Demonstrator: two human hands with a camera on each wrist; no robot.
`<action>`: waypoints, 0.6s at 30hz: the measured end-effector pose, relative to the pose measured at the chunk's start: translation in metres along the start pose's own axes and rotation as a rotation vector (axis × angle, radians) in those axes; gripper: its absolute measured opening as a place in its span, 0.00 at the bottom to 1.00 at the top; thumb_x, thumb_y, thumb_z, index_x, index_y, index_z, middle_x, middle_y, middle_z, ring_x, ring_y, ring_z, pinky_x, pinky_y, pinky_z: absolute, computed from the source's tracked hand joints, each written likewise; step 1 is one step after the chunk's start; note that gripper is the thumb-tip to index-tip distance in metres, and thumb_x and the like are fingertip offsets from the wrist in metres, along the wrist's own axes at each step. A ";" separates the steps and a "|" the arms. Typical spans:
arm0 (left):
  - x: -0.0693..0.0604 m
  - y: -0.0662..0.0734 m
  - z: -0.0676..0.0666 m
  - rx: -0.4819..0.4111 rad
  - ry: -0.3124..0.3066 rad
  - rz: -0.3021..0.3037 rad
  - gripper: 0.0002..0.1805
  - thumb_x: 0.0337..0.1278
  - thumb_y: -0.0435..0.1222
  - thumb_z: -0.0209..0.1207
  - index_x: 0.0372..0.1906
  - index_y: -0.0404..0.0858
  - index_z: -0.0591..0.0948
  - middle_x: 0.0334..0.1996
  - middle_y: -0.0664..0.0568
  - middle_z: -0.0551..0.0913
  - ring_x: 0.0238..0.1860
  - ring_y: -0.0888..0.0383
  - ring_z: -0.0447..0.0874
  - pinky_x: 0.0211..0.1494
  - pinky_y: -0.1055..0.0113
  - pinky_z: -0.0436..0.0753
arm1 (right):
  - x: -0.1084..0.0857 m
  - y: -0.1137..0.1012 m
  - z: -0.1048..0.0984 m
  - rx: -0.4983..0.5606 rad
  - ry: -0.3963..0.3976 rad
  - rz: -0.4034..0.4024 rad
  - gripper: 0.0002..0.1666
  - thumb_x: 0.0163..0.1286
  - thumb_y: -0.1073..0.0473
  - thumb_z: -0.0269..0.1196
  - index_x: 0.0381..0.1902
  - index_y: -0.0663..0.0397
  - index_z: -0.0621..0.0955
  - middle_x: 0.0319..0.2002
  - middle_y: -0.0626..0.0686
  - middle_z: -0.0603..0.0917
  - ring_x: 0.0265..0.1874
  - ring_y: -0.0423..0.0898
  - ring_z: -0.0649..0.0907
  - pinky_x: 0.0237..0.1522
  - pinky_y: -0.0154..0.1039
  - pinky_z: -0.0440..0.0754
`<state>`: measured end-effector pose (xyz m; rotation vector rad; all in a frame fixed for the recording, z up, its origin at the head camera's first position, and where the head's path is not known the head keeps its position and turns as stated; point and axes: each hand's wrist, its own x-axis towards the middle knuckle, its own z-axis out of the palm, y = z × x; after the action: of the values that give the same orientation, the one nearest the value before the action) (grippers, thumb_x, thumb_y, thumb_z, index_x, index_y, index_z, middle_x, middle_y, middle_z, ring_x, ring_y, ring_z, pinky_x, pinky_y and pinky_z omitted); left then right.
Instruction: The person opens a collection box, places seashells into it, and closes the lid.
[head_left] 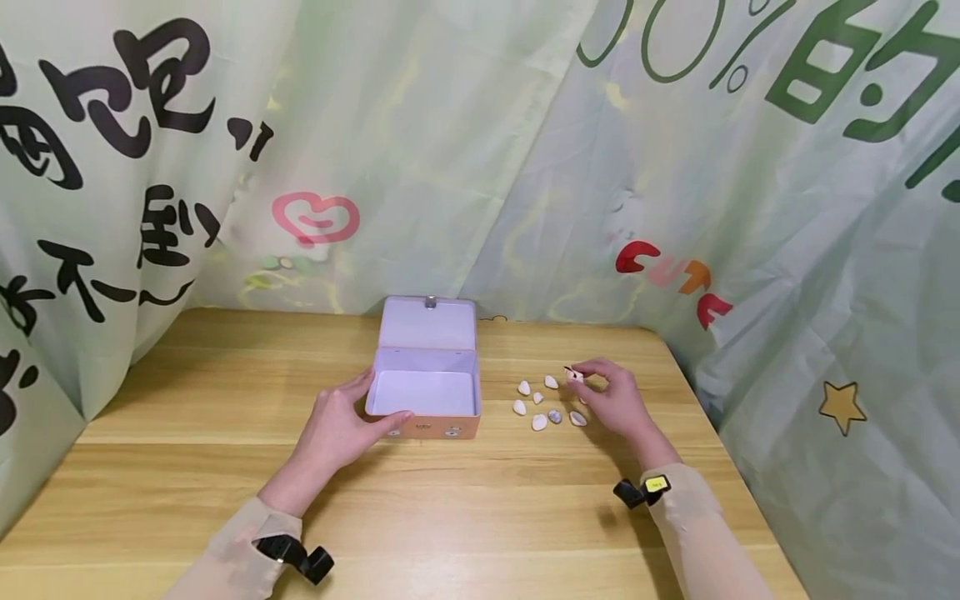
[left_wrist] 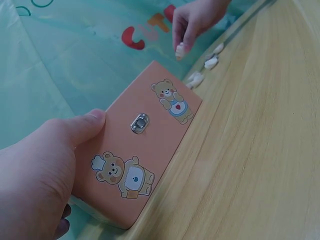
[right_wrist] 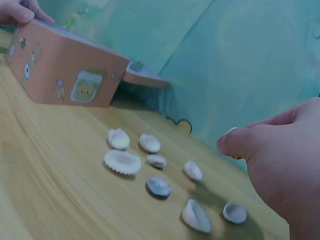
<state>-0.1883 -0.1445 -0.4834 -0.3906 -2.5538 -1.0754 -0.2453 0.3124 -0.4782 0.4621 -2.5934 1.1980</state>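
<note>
While one small pale shell (head_left: 574, 377) is pinched between the thumb and fingertips of the right grip (head_left: 613, 402), just above the far right edge of the group, the box (head_left: 423, 428) is held at its near left corner by the left grip (head_left: 347, 427). By the latter, the thumb is laid over the top edge of the front wall and the fingers are curled round the left side.

Beneath and beside the right grip, eight loose shells (right_wrist: 123, 162) can be counted on the bench (head_left: 450, 517), spread apart in a rough cluster; one of them, a blue-grey shell (right_wrist: 159, 187), is darker than the others. To the left of the cluster, near but apart from it, the box is set upright, its lid (head_left: 427, 325) tipped back toward the curtain (head_left: 420, 167). Whether the curtain is touched by the lid cannot be told.

As for progress, the opening of the box is done and a single shell has been lifted. An early stage may be judged from this, since eight shells are left outside the box, to be dealt with.
</note>
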 end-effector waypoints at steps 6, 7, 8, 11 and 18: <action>0.000 0.000 -0.001 0.010 0.005 0.003 0.57 0.48 0.67 0.75 0.69 0.25 0.77 0.65 0.32 0.78 0.51 0.34 0.87 0.50 0.48 0.86 | 0.002 -0.014 -0.002 0.005 0.019 -0.039 0.13 0.70 0.62 0.75 0.50 0.60 0.90 0.48 0.55 0.89 0.49 0.54 0.85 0.56 0.63 0.79; -0.001 -0.001 -0.001 0.009 0.005 0.003 0.57 0.48 0.67 0.75 0.69 0.25 0.77 0.65 0.32 0.78 0.50 0.34 0.88 0.49 0.49 0.86 | 0.002 -0.017 -0.003 0.003 0.022 -0.045 0.13 0.70 0.62 0.75 0.50 0.60 0.90 0.48 0.55 0.89 0.49 0.53 0.85 0.56 0.62 0.80; -0.001 -0.001 -0.001 0.008 0.003 0.001 0.57 0.48 0.67 0.75 0.69 0.25 0.77 0.65 0.31 0.78 0.46 0.36 0.89 0.47 0.50 0.86 | 0.003 -0.019 -0.003 0.000 0.023 -0.052 0.13 0.69 0.62 0.75 0.50 0.60 0.90 0.47 0.54 0.89 0.49 0.53 0.85 0.55 0.61 0.80; -0.001 0.000 -0.001 0.008 -0.001 -0.005 0.57 0.48 0.67 0.75 0.69 0.25 0.77 0.65 0.32 0.77 0.41 0.39 0.90 0.45 0.52 0.85 | 0.004 -0.027 -0.003 -0.015 0.027 -0.078 0.13 0.69 0.63 0.75 0.50 0.59 0.90 0.47 0.53 0.89 0.48 0.51 0.86 0.54 0.50 0.81; 0.000 0.001 -0.001 0.009 -0.003 -0.009 0.57 0.48 0.67 0.75 0.70 0.25 0.76 0.64 0.31 0.78 0.33 0.51 0.87 0.43 0.55 0.84 | 0.008 -0.041 -0.003 -0.004 0.020 -0.145 0.14 0.68 0.65 0.75 0.51 0.59 0.90 0.47 0.51 0.89 0.47 0.50 0.86 0.52 0.36 0.80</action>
<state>-0.1879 -0.1443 -0.4816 -0.3788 -2.5648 -1.0669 -0.2363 0.2883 -0.4451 0.6222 -2.4974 1.1437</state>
